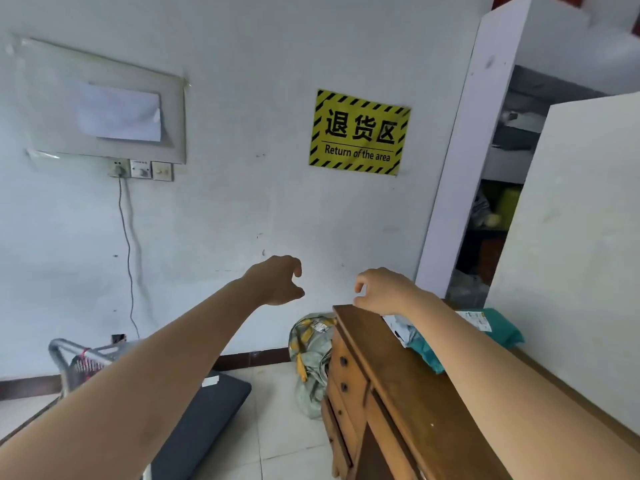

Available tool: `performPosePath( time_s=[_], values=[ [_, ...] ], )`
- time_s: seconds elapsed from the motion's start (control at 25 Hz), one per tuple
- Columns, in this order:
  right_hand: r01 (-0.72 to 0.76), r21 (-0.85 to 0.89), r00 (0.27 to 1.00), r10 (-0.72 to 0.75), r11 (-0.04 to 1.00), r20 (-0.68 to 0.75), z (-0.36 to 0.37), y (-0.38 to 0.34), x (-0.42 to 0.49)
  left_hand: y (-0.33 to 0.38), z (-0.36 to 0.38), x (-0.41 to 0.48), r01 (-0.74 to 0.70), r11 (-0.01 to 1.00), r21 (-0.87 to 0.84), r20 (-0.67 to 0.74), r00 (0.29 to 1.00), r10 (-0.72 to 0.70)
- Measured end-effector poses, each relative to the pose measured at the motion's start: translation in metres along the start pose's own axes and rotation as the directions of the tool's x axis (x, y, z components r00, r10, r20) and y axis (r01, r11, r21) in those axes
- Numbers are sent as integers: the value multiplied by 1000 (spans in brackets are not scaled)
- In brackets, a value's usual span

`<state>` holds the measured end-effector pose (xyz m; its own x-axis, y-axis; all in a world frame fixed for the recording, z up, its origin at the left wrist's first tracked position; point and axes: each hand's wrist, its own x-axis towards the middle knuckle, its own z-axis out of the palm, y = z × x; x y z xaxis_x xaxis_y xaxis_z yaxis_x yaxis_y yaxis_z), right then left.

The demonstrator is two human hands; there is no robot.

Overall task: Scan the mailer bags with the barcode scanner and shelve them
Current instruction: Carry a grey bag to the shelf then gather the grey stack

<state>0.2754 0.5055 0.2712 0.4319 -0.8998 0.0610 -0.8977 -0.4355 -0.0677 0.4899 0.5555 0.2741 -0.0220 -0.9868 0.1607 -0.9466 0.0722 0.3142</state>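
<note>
Both my arms reach forward in front of a white wall. My left hand (277, 280) hangs in the air with loosely curled fingers and holds nothing. My right hand (381, 291) hovers over the far corner of a wooden desk (408, 386), fingers loosely curled, also empty. Behind my right forearm, teal and white mailer bags (498, 329) with printed labels lie on the desk top. A shelf unit (498, 188) with parcels stands at the right behind a white panel. No barcode scanner is visible.
A large grey sack (311, 365) with yellow ties sits on the tiled floor left of the desk. A platform cart (194, 431) with a dark deck and metal handle stands at lower left. A yellow "Return of the area" sign (360, 133) hangs on the wall.
</note>
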Motion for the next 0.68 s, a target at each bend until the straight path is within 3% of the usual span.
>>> performPosePath(
  time_s=[0.24,0.48,0.68],
  values=[
    [-268,170,957,283,948,-69,-8,80,117,-15,8,171,-144,990,9,50,988,143],
    [-462,168,882,470,871,-14,29,160,208,-16,90,344,-302,952,-42,190,933,304],
    [-689,321,682,731,650,-17,49,224,269,7,145,484,-437,893,-106,338,829,446]
  ],
)
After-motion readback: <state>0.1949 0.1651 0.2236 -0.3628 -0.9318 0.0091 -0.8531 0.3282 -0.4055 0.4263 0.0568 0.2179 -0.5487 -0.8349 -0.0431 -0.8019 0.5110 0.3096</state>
